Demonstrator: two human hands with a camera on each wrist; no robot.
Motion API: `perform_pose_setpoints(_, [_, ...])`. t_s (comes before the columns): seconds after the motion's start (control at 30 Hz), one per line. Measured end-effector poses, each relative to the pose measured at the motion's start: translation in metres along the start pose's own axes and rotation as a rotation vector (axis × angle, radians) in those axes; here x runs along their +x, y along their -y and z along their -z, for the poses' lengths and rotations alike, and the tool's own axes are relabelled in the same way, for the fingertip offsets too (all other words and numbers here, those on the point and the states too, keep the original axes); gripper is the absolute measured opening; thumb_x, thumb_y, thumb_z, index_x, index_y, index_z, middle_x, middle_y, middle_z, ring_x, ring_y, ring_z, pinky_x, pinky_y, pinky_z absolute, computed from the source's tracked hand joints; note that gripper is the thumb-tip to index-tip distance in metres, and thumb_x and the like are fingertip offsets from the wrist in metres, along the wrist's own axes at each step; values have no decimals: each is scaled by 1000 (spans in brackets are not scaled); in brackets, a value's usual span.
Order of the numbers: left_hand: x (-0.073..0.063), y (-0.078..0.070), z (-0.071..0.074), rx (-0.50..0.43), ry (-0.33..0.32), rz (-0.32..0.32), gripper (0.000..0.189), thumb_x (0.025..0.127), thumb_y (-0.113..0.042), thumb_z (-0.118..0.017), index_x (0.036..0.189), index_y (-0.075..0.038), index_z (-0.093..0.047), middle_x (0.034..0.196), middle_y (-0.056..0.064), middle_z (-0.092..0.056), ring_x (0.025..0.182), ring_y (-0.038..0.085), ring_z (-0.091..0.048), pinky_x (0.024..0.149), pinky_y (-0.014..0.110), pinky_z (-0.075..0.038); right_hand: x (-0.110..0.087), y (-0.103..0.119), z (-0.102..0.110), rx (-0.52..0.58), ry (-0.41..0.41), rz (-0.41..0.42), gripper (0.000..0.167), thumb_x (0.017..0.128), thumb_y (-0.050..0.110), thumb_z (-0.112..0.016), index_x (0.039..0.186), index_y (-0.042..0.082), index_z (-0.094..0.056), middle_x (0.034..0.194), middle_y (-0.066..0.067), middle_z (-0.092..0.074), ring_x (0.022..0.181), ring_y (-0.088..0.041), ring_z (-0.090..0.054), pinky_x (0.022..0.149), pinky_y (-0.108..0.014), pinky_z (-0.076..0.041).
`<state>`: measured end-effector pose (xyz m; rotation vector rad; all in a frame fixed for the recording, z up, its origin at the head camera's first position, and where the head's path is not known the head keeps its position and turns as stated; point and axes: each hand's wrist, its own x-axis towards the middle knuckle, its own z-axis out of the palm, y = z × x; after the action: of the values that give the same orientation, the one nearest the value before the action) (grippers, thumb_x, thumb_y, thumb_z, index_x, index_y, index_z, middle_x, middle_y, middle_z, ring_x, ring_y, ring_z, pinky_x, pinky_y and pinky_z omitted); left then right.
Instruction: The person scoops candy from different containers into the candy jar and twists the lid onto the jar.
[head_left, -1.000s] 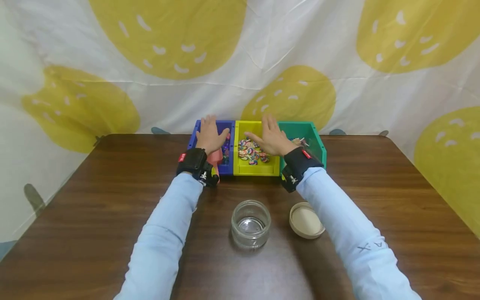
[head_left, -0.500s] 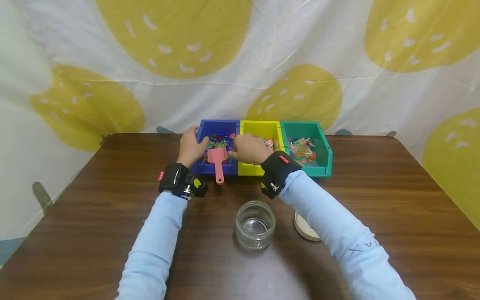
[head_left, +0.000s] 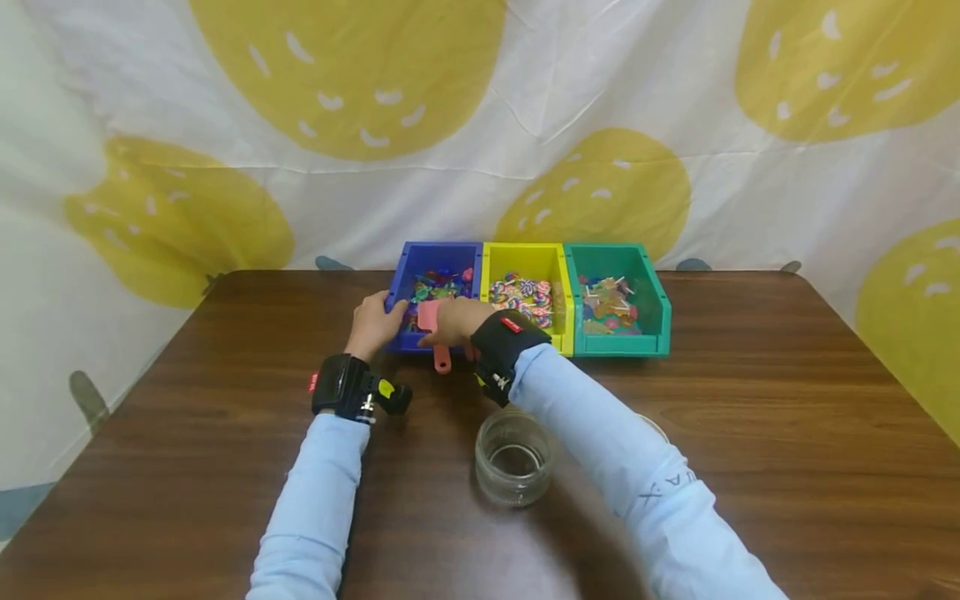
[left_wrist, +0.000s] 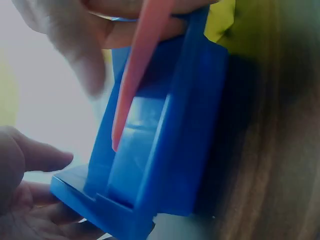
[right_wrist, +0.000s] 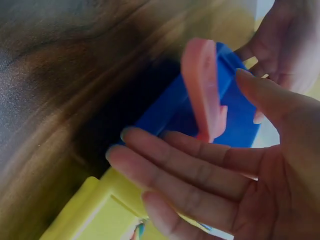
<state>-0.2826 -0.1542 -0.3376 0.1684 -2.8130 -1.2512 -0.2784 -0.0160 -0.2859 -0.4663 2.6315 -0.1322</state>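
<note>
A pink scoop [head_left: 442, 358] lies in the blue bin [head_left: 442, 247], its handle over the front edge. My right hand [head_left: 459, 321] reaches across to it. In the right wrist view, the scoop's handle [right_wrist: 200, 85] stands between the thumb and the nearly straight fingers [right_wrist: 200, 172], which have not closed round it. My left hand [head_left: 372, 323] holds the blue bin's left side. The left wrist view shows its thumb above the bin's corner [left_wrist: 100, 207] and its fingers beyond the wall. Colourful small pieces [head_left: 438, 283] fill part of this bin.
A yellow bin [head_left: 517, 258] with swirl-patterned candies and a green bin [head_left: 630, 344] with stick-like pieces adjoin the blue one. Nearer stands a clear glass jar [head_left: 514, 479], uncovered. My right sleeve hides most of the pale lid [head_left: 657, 427]. A patterned cloth [head_left: 360, 200] hangs behind the table.
Both hands have come down from over the bins. The left hand has moved to the blue bin's side; the right has swung left from the yellow bin to the scoop.
</note>
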Motion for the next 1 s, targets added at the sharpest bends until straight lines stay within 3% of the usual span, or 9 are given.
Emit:
perform_pose_setpoints(0.13, [-3, 5, -3, 14, -15, -43, 39, 93, -17, -41, 124, 7, -45, 114, 28, -53, 103, 37, -51, 89, 46, -41, 3, 0, -5, -13, 3, 0, 42, 84, 44, -55, 93, 4, -64, 67, -7, -63, 48, -15, -58, 46, -24, -48])
perform_pose_setpoints(0.3, [-4, 14, -1, -35, 1, -45, 40, 96, -23, -37, 121, 6, -47, 114, 27, -53, 103, 35, -50, 91, 45, -39, 1, 3, -8, -47, -31, 16, 33, 85, 38, -58, 92, 6, -64, 76, -6, -64, 52, -14, -57, 47, -23, -46])
perform_pose_setpoints(0.4, [5, 30, -4, -84, 4, -71, 46, 96, -32, -35, 125, 2, -46, 118, 24, -52, 106, 34, -49, 95, 45, -36, 0, 4, -9, -49, -65, 55, 26, 85, 30, -59, 92, 5, -60, 77, -5, -60, 57, -15, -55, 49, -23, -45])
perform_pose_setpoints(0.43, [12, 40, -7, -106, -18, -109, 49, 95, -37, -37, 124, 0, -48, 117, 22, -53, 105, 32, -50, 93, 42, -38, -1, 3, -9, -43, -77, 68, 24, 85, 28, -59, 91, 5, -59, 75, -5, -59, 57, -15, -55, 48, -22, -46])
perform_pose_setpoints(0.53, [20, 54, -10, -145, -6, -117, 53, 93, -43, -37, 128, -4, -45, 121, 20, -52, 108, 31, -49, 96, 41, -35, -2, 0, -7, -1, -103, 98, 22, 86, 23, -58, 88, 1, -61, 70, -8, -61, 50, -14, -56, 45, -21, -47])
perform_pose_setpoints(0.63, [13, 49, -7, -216, 28, -88, 50, 95, -37, -36, 132, -3, -41, 125, 21, -48, 110, 31, -47, 99, 41, -33, -3, -3, -4, 25, -132, 106, 23, 86, 21, -57, 92, -1, -61, 74, -11, -62, 43, -13, -55, 41, -21, -47])
perform_pose_setpoints(0.67, [6, 40, -3, -236, 59, -52, 48, 96, -32, -35, 134, -1, -37, 128, 23, -45, 113, 33, -44, 101, 44, -30, -3, -5, -2, 39, -137, 105, 23, 86, 20, -56, 95, -1, -61, 77, -12, -62, 43, -14, -56, 41, -21, -47])
perform_pose_setpoints(0.77, [-4, 28, 3, -317, 116, -28, 47, 97, -26, -33, 136, 1, -31, 130, 25, -41, 113, 34, -43, 101, 44, -31, -7, -7, 5, 41, -179, 115, 19, 86, 13, -55, 98, -2, -60, 81, -12, -62, 47, -14, -57, 42, -20, -46])
perform_pose_setpoints(1.0, [-4, 20, 6, -359, 176, 32, 48, 98, -27, -31, 139, -3, -26, 132, 23, -39, 111, 33, -43, 100, 44, -32, -19, -10, 28, -15, -348, 112, 12, 83, 13, -56, 86, 1, -55, 68, -5, -42, 59, -17, -43, 48, -23, -35])
